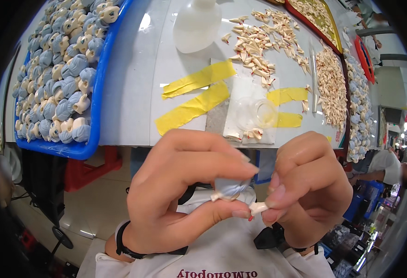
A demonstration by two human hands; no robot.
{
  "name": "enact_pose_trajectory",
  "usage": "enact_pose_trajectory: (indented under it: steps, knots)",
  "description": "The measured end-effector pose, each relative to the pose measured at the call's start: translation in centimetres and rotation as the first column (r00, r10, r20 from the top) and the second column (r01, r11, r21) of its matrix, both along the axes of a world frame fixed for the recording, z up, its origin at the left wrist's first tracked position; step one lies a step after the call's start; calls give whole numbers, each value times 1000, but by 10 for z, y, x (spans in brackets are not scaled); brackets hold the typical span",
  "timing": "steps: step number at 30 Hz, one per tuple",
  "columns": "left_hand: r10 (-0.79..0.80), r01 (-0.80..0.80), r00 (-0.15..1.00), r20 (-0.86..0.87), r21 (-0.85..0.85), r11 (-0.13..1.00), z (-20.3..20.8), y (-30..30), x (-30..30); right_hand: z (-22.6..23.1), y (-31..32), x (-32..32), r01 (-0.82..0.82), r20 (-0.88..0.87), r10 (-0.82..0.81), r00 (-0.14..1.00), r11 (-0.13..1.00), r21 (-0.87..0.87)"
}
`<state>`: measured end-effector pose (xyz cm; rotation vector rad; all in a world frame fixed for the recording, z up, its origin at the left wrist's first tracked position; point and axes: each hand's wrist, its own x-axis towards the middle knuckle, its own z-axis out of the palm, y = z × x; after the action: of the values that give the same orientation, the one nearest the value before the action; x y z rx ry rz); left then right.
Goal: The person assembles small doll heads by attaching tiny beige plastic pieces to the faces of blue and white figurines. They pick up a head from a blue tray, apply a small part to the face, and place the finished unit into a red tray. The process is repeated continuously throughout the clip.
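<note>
My left hand (pixel 180 194) is closed round a small doll head (pixel 231 189) with light blue hair, held between thumb and fingers in front of my chest. Thumb and fingertips of my right hand (pixel 305 190) pinch a tiny cream-coloured piece with a red tip (pixel 258 208). The piece is close beside the doll head and my left thumb; whether it touches them I cannot tell. Beyond the hands, near the table's front edge, a clear round dish (pixel 261 113) sits on a white pad (pixel 236 106), with a few like pieces (pixel 253 134) by it.
A blue tray (pixel 94 116) packed with blue-haired doll heads stands at the left. Yellow tape strips (pixel 194 109) cross the tabletop, and a translucent bottle (pixel 196 28) stands behind them. Loose cream pieces (pixel 259 46) lie farther back; more fill trays at the right.
</note>
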<state>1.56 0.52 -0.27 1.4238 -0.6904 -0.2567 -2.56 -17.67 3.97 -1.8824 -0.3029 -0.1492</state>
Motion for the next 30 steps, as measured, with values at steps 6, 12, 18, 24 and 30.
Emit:
enact_pose_trajectory:
  steps: [6,12,18,24,30]
  knots:
    - [66,-61,991,-120,44,997,14,-2,-10,-5,2,-8,45,-48,-44,998,999,27]
    - [139,-165,964,225,102,981,12,-6,-10,-7,2,-2,21,167,5,986,988,-153]
    - [241,-253,960,140,76,964,10,-10,-13,-15,8,2,33,185,-9,983,991,-130]
    - [299,-294,953,-50,94,951,8,1,-4,24,-47,31,272,133,-240,962,893,-358]
    - [314,-310,941,-128,49,949,-1,16,0,1,-113,101,131,-18,-205,979,689,-713]
